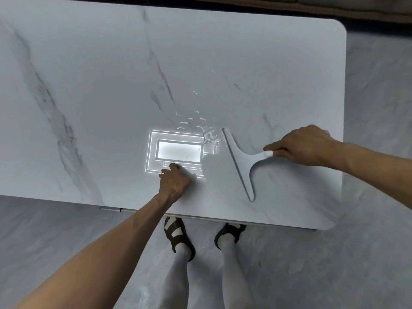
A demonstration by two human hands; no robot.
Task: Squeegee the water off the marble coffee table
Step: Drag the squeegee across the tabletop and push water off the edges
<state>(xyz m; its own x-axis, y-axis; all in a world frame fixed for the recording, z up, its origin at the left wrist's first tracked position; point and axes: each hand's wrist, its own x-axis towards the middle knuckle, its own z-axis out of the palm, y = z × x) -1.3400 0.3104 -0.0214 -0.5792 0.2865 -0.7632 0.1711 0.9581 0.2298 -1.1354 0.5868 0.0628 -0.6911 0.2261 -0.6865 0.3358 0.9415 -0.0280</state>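
Hands: 2 | right hand grips 1 squeegee | left hand clenched on table

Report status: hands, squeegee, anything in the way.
Right hand grips squeegee handle, blade on marble table. Left hand curled, resting on table, holding nothing. Water pooled left of blade. No obstacle seen.

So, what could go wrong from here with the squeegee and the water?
The water lies mostly past the far end of the squeegee blade, so a stroke may miss some.
The left hand rests on the table beside the puddle and may get wet.
Water pushed off the near edge could make the floor by the feet slippery.
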